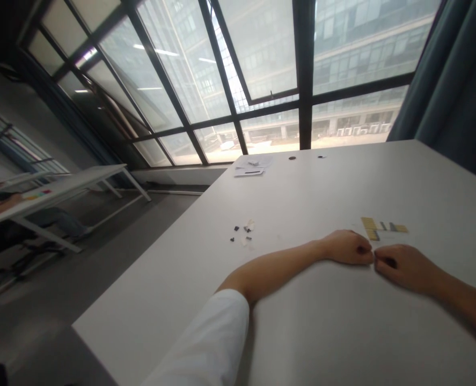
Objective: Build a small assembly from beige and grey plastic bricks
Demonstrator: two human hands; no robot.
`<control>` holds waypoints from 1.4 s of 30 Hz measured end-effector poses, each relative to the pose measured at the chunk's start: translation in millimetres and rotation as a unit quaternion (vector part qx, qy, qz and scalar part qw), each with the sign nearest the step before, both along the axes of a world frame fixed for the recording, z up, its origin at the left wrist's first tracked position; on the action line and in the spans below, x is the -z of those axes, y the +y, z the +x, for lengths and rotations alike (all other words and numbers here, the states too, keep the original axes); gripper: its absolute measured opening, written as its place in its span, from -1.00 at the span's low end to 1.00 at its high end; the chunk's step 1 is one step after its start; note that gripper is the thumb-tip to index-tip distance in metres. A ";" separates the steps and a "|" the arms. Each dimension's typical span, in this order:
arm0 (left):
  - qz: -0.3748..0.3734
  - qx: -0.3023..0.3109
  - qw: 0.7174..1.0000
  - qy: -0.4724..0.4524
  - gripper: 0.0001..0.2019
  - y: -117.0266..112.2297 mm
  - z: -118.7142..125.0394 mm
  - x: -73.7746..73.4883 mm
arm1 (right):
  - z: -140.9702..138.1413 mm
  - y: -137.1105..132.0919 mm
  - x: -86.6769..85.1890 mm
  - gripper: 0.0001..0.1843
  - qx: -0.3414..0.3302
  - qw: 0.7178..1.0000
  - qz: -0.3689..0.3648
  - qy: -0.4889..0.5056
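Note:
My left hand (pixel 349 247) and my right hand (pixel 401 265) meet fingertip to fingertip low over the white table (pixel 310 316). Both are closed in a pinch. Whatever sits between the fingers is too small or too hidden to name. Just beyond them lies a group of flat yellow pieces (pixel 369 226) with some grey ones among them, set in an angled row. Off to the left of my hands is a loose scatter of small dark and cream-coloured bits (pixel 248 228).
Papers (pixel 254 163) with a dark pen-like item lie at the far left edge. A small dark round object (pixel 292 158) and another small dark item (pixel 321 157) are near the back edge. Another person sits at a separate table (pixel 72 182) on the left.

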State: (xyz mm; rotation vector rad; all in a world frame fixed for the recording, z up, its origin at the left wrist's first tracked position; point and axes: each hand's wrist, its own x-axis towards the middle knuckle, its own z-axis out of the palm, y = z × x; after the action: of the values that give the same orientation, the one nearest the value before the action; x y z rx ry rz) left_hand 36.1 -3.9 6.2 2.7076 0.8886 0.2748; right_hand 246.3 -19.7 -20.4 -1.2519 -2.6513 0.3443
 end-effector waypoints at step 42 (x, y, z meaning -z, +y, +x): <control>-0.039 -0.552 0.831 0.059 -0.78 -44.9 -305.5 -38.2 | -0.7 2.5 4.8 -0.68 0.019 0.999 0.007 0.039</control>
State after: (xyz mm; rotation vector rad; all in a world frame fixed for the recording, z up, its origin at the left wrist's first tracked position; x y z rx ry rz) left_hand -269.4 -48.8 44.3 1.8204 2.3440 0.2641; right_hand 245.7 -17.1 -25.3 -1.2574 -2.5569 0.3597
